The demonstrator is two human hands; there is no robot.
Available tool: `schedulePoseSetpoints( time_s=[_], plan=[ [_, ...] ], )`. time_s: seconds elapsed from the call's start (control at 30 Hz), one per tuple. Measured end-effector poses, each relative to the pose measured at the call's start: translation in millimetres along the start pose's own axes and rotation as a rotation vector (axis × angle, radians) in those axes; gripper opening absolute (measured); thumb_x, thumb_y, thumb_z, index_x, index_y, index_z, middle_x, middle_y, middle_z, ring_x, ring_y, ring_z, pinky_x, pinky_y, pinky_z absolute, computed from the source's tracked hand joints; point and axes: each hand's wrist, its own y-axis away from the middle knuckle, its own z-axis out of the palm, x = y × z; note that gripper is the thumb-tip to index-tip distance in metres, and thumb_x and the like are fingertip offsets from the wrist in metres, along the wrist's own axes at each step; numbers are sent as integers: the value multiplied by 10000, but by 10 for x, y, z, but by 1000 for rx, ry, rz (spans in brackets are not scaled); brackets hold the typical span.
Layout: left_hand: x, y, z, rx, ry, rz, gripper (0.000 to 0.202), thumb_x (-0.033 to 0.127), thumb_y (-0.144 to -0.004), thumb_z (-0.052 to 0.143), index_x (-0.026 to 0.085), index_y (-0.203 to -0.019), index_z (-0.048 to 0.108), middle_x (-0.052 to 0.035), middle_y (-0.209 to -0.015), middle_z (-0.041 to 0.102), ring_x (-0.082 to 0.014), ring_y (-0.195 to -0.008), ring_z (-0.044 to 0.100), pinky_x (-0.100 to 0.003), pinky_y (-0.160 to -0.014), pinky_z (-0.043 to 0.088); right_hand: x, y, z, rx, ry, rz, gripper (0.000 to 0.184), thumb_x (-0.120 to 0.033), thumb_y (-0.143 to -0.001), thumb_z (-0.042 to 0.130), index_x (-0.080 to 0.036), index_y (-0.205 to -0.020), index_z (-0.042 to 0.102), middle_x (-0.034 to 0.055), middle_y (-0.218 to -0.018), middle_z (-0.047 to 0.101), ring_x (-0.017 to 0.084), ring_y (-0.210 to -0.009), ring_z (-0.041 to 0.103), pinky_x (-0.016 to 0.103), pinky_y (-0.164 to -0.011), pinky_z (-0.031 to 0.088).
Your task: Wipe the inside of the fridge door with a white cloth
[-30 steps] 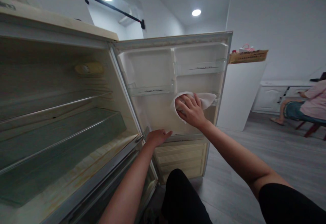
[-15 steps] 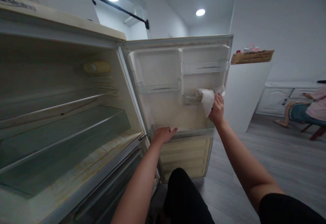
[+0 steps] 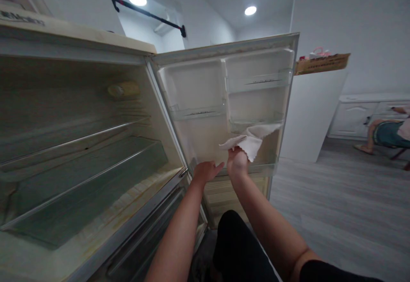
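A white cloth (image 3: 251,142) hangs loosely from my right hand (image 3: 237,162), which is closed on its lower part. The cloth spreads before the inner side of the open refrigerator door (image 3: 198,139), just below a small clear door shelf (image 3: 238,125). My left hand (image 3: 206,171) is hooked over the front rim of the bottom door shelf (image 3: 261,169), its thumb stretched out to the right and most fingers hidden. The two hands are close together, with a small gap between them.
To the left is the refrigerator's interior with glass shelves (image 3: 96,166) and a yellowed lamp cover (image 3: 123,89). My knee (image 3: 233,243) is below the door. A cardboard box (image 3: 322,64) tops a white panel (image 3: 310,115). At far right sits a person (image 3: 386,134).
My right hand has moved left and down with the cloth, from the small shelf toward my left hand. The door has swung slightly toward me. My left hand stays on the bottom shelf.
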Motion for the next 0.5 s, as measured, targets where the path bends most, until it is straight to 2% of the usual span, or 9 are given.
schedulePoseSetpoints(
  time_s=[0.1, 0.23, 0.3, 0.37, 0.43, 0.5],
  plan=[
    [-38, 11, 16, 1, -8, 21, 848, 803, -922, 141, 221, -954, 757, -135, -1041, 771, -309, -1038, 714, -384, -863, 517, -257, -145, 203, 143, -421, 193, 457, -438, -915, 259, -258, -1152, 606, 55, -1075, 695, 149, -1015, 675, 370, -957, 564],
    [-69, 25, 31, 32, -24, 56, 851, 795, -928, 131, 215, -949, 754, -137, -1031, 770, -310, -1029, 718, -386, -850, 521, -394, -229, 241, 209, -493, 288, 380, -402, -902, 278, -238, -1079, 571, 51, -1057, 684, 130, -965, 679, 338, -971, 550],
    [-68, 28, 29, 41, -18, 55, 846, 792, -929, 141, 211, -946, 755, -145, -1037, 769, -318, -1037, 715, -399, -856, 520, -416, -274, 163, 200, -458, 232, 373, -447, -894, 306, -239, -1045, 576, 54, -1028, 683, 145, -967, 678, 359, -952, 562],
    [-62, 28, 20, 25, -3, 45, 840, 794, -927, 158, 206, -946, 758, -152, -1033, 769, -324, -1039, 713, -411, -867, 517, -462, -382, 17, 206, -424, 80, 421, -509, -893, 296, -244, -1024, 597, 62, -1003, 683, 169, -986, 675, 386, -929, 578],
    [-58, 27, 8, 6, 9, 33, 832, 801, -921, 178, 206, -957, 759, -151, -1032, 769, -325, -1033, 715, -416, -874, 515, -535, -555, -175, 262, -392, -72, 510, -561, -895, 235, -251, -1028, 618, 73, -999, 682, 191, -1001, 675, 404, -894, 596],
    [-59, 23, -2, -8, 15, 26, 826, 805, -916, 186, 212, -969, 758, -145, -1048, 767, -322, -1035, 714, -414, -879, 513, -607, -742, -363, 365, -343, -153, 601, -578, -898, 150, -254, -1057, 631, 84, -1020, 679, 202, -1006, 678, 404, -856, 613]
  ],
)
